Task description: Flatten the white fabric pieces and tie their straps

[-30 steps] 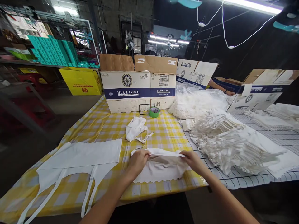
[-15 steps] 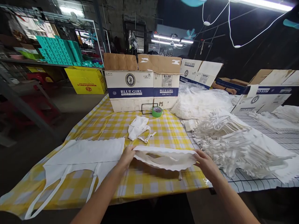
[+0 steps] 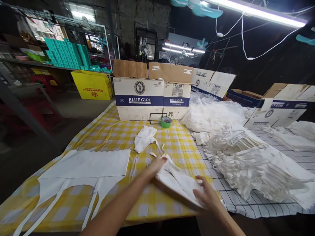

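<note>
A white cloth garment (image 3: 179, 182) lies slanted across the front of the yellow checked table, its layers partly folded. My left hand (image 3: 157, 164), blurred by motion, is closed on its far left end, beside a thin strap. Over the near right end, my right hand (image 3: 206, 195) rests with thumb and fingers apart, touching the fabric. To the left a white garter belt (image 3: 83, 167) is spread flat, its long straps toward the front edge. A small crumpled white garment (image 3: 145, 138) with a strap lies just beyond my left hand.
Green tape (image 3: 166, 122) stands by a black wire frame before a beer carton (image 3: 139, 109). At right are a heap of white strapped garments (image 3: 253, 164) and a clear bag of white pieces (image 3: 214, 111). A yellow box (image 3: 91, 86) stands beyond the table's left side.
The garment, held level between both hands before, now slants down to the right on the table. My left hand moved right; my right hand came nearer and its fingers spread.
</note>
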Demonstrator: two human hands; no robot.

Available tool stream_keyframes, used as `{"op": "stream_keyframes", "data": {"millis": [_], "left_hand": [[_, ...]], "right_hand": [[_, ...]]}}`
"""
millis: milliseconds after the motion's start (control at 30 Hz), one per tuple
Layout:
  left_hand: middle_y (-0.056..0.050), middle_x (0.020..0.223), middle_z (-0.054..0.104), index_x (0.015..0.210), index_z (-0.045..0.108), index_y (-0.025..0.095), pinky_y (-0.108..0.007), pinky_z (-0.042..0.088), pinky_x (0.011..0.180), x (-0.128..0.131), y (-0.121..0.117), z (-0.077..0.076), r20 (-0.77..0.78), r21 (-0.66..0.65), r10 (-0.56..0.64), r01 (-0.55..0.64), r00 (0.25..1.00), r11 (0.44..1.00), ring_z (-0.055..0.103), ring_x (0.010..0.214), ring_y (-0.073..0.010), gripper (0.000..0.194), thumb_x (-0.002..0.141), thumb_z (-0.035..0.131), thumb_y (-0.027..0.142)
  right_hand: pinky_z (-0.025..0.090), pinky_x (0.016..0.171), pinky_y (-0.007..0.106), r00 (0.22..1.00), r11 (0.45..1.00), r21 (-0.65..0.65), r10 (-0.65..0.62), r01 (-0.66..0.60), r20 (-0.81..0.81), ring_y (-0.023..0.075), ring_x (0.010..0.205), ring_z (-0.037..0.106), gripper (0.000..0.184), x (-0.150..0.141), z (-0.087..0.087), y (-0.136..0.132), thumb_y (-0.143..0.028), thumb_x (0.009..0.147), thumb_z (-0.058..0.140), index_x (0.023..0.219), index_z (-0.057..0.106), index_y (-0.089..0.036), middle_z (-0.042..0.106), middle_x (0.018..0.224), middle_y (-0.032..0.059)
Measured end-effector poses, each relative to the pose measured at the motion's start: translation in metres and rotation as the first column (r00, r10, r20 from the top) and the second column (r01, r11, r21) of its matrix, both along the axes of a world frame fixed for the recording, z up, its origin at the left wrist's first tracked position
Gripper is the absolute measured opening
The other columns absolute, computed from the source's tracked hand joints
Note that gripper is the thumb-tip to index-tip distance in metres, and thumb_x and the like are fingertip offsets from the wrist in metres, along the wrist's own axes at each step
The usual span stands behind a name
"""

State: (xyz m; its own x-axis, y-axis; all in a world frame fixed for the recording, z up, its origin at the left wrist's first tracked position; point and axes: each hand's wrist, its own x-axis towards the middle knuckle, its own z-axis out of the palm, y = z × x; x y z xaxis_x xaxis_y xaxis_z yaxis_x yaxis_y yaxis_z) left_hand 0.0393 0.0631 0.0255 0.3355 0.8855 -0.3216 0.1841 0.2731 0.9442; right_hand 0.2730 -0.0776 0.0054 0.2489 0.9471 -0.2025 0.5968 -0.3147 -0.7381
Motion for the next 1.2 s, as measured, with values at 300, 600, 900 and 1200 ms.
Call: {"op": "stream_keyframes", "data": {"millis": [300,600,900,1200], "left_hand": [[-0.02,0.084,0.065,0.111,0.059,0.009,-0.043,0.039,0.075,0.027,-0.094,0.024,-0.497,0.198,-0.118,0.245,0.86,0.949,0.058,0.083,-0.0337,0.042,0.071,0.05,0.018],[0.0,0.055,0.053,0.069,0.066,0.021,-0.024,0.033,0.047,-0.005,-0.132,0.051,-0.398,0.091,-0.748,0.834,0.531,0.544,0.047,0.049,-0.0146,0.018,0.074,0.052,0.032],[-0.009,0.116,0.055,0.121,0.052,0.019,-0.033,0.035,0.094,0.007,-0.03,0.013,-0.593,0.548,-0.023,0.424,0.805,0.721,0.048,0.108,-0.022,0.042,0.08,0.042,0.018],[-0.01,0.112,0.057,0.111,0.058,0.021,-0.039,0.034,0.096,-0.092,-0.041,-0.004,-0.793,0.564,0.253,0.508,0.555,0.651,0.049,0.108,-0.0244,0.036,0.08,0.042,0.012]], "right_hand": [[0.036,0.059,0.028,0.891,0.992,-0.056,0.127,-0.114,0.437,0.0237,0.077,0.062,0.016,-0.015,-0.008,0.006,-0.035,0.084,0.037,0.091,0.048,-0.025,0.066,0.078,0.0046],[0.036,0.055,0.027,0.945,0.944,0.3,-0.214,0.136,0.245,0.0173,0.053,0.047,0.03,0.003,0.037,-0.021,-0.049,0.087,0.034,0.08,0.048,-0.024,0.049,0.057,-0.0015],[0.035,0.054,0.026,0.953,0.973,0.231,-0.071,0.001,0.294,0.0179,0.055,0.053,0.031,-0.002,-0.006,-0.01,-0.048,0.086,0.036,0.073,0.046,-0.023,0.055,0.058,-0.0002],[0.037,0.059,0.025,0.951,0.974,0.193,0.056,-0.119,0.303,0.0185,0.063,0.057,0.027,-0.024,-0.013,-0.021,-0.042,0.088,0.036,0.082,0.052,-0.022,0.061,0.066,0.0011]]}}
